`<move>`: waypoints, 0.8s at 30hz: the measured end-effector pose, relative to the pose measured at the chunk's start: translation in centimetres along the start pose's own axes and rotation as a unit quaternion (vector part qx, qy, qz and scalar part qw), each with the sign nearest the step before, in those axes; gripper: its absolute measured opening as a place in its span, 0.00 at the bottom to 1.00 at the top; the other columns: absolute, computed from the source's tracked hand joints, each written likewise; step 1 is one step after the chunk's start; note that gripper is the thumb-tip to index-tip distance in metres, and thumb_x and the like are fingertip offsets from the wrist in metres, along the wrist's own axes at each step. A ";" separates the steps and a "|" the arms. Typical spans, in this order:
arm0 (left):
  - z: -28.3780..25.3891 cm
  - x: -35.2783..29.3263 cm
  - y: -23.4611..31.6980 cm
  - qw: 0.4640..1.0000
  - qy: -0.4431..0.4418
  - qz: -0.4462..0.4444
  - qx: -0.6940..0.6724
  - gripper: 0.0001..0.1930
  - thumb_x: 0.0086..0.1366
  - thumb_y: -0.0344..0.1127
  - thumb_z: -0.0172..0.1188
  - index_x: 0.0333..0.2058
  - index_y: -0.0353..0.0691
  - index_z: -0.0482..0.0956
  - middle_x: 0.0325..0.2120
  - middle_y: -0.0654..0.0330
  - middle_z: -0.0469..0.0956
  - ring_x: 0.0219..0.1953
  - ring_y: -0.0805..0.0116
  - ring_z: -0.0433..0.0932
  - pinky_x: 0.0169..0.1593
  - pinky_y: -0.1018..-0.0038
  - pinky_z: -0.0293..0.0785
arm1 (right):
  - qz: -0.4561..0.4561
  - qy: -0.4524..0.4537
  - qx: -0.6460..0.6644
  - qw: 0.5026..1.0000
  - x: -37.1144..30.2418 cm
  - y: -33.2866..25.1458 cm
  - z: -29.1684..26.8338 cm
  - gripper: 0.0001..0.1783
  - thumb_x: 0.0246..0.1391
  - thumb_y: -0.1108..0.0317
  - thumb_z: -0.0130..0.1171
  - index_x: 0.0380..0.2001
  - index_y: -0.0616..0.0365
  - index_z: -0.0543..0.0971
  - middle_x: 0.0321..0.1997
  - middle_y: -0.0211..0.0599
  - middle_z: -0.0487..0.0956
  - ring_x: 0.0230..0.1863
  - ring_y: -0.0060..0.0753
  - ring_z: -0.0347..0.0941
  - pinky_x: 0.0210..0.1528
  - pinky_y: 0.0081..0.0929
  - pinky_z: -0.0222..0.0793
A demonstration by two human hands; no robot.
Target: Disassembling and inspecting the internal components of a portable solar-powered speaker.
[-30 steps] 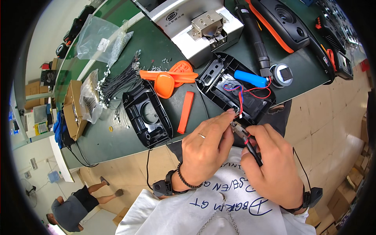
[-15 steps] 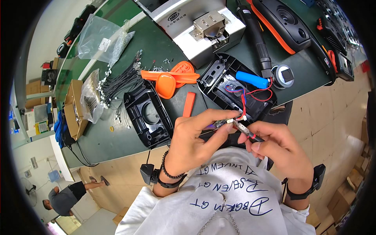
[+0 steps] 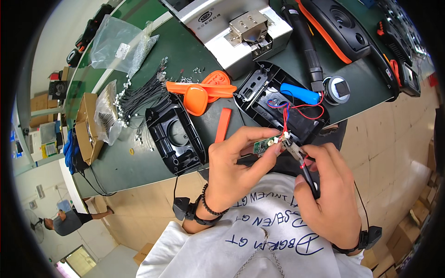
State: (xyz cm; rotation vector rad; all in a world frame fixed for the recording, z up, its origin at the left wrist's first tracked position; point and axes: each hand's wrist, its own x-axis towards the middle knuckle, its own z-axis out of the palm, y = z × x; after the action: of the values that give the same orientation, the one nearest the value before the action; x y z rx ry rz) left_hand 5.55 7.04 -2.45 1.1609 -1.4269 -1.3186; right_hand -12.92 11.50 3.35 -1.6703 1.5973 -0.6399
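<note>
At the worktop (image 3: 123,170) edge, L hand (image 3: 234,164) pinched the green PCB (image 3: 260,147), prob. so its connectors (image 3: 271,143) were reachable; R hand (image 3: 331,192) held pliers (image 3: 294,150), tips near red wires (image 3: 285,121).

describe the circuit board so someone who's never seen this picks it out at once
On the green table, find the black housing with the blue cylinder. Just below it in the picture, the left hand pinches a small circuit board. Unlike the pliers in the right hand, it is flat and green, with pale connectors.

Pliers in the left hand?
No, the right fingers hold the pliers, while the left fingers pinch a green circuit board.
</note>
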 end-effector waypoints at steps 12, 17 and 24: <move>0.8 -0.5 1.6 0.965 0.027 0.089 0.246 0.14 0.58 0.22 0.70 0.44 0.33 0.84 0.33 0.55 0.88 0.33 0.73 0.86 0.38 0.80 0.79 | -0.024 0.007 -0.094 0.995 0.2 -0.4 0.2 0.25 0.47 0.70 0.62 0.49 0.72 0.74 0.42 0.52 0.72 0.42 0.54 0.71 0.42 0.45 0.67; 0.5 -0.2 1.1 0.947 0.037 0.167 0.271 0.16 0.57 0.24 0.72 0.45 0.36 0.83 0.33 0.56 0.86 0.27 0.66 0.85 0.30 0.74 0.80 | -0.021 0.019 -0.063 0.998 0.3 -0.2 0.4 0.24 0.47 0.71 0.63 0.48 0.72 0.74 0.39 0.51 0.73 0.39 0.53 0.72 0.40 0.45 0.69; -0.5 0.5 1.0 0.978 0.001 0.116 0.171 0.11 0.57 0.21 0.70 0.40 0.30 0.84 0.34 0.56 0.88 0.33 0.75 0.86 0.38 0.81 0.78 | 0.051 -0.034 0.116 0.991 1.3 0.3 -1.1 0.17 0.51 0.71 0.61 0.43 0.70 0.77 0.31 0.47 0.77 0.29 0.42 0.74 0.31 0.35 0.69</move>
State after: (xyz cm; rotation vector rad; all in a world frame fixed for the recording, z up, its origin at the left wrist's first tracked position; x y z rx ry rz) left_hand 5.90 6.46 -1.45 1.1675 -1.7777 -0.9328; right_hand -13.77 10.03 3.63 -1.4179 1.4887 -0.6809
